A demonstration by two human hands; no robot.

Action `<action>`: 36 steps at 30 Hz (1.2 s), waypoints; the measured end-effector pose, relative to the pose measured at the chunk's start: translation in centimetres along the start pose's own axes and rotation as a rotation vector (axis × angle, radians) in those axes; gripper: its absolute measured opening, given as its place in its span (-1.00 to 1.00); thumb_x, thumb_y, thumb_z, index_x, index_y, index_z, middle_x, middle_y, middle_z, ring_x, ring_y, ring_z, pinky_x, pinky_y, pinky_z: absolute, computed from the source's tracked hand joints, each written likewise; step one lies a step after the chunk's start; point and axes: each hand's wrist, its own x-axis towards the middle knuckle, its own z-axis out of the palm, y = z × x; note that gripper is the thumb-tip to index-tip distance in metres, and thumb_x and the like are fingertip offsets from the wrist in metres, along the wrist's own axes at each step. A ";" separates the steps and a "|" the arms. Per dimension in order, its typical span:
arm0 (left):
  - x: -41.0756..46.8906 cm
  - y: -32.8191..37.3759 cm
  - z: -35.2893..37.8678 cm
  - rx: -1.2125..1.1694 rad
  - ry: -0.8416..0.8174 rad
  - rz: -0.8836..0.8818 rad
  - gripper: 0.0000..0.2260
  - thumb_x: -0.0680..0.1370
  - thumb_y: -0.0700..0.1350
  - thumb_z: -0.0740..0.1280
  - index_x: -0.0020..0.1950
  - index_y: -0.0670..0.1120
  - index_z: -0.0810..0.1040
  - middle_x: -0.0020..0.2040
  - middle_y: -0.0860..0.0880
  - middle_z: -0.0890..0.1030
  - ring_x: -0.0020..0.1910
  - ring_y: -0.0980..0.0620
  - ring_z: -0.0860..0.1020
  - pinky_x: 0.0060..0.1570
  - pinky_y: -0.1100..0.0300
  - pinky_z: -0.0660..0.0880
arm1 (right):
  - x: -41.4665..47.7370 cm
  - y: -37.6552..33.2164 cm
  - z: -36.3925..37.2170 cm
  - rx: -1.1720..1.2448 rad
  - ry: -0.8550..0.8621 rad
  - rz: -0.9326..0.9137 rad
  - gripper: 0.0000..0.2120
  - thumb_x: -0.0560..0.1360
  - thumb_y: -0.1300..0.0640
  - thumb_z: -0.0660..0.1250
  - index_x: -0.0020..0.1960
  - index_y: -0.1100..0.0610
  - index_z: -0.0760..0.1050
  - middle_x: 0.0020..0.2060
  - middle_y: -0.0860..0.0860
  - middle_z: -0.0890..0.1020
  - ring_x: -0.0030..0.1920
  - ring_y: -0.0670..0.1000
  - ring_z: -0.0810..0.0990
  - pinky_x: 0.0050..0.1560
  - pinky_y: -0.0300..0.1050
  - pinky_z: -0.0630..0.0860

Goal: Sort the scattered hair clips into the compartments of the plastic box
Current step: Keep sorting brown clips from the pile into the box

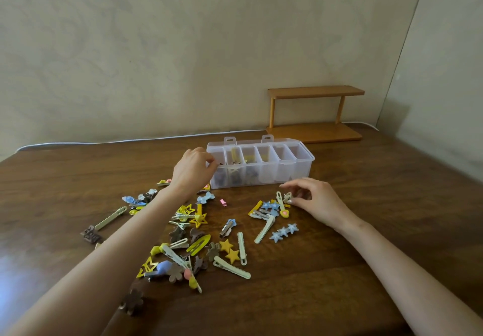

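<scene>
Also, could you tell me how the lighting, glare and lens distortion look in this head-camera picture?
In the head view, light glares pale blue off the table at lower left; the wide lens bows the table's far edge and tilts the wall corner; the plastic box is translucent, so its contents read dimly; the left hand shows slight softness.

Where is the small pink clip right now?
The pink clip lies on the table, just in front of the box, right of the blue bone-shaped clip.
</scene>
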 end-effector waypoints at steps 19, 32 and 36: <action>-2.3 -1.9 -0.3 -0.243 0.100 0.113 -0.83 0.56 -0.19 0.26 0.09 -0.07 0.59 0.14 0.00 0.57 0.04 0.06 0.54 -0.01 0.13 0.55 | 8.1 -7.7 0.7 0.183 0.206 -0.200 -0.89 0.46 0.28 0.37 -0.02 0.16 0.59 -0.14 -0.01 0.63 -0.14 -0.13 0.56 -0.14 -0.41 0.47; -2.6 -1.8 0.0 -0.136 0.010 0.110 -0.74 0.57 -0.12 0.24 0.25 -0.02 0.48 0.35 0.06 0.44 0.33 0.06 0.36 0.18 0.17 0.34 | 12.4 -7.8 4.0 -0.095 0.061 -0.169 -0.70 0.56 0.32 0.17 0.17 0.10 0.57 0.19 0.04 0.57 0.23 0.01 0.45 0.17 -0.11 0.40; -2.8 -1.6 -0.1 -0.131 0.002 0.091 -0.72 0.57 -0.10 0.24 0.28 -0.02 0.46 0.38 0.06 0.41 0.36 0.06 0.32 0.25 0.11 0.33 | 12.6 -7.8 4.5 -0.214 -0.008 -0.229 -0.66 0.57 0.30 0.13 0.17 0.04 0.58 0.20 0.02 0.58 0.28 0.02 0.42 0.28 0.02 0.39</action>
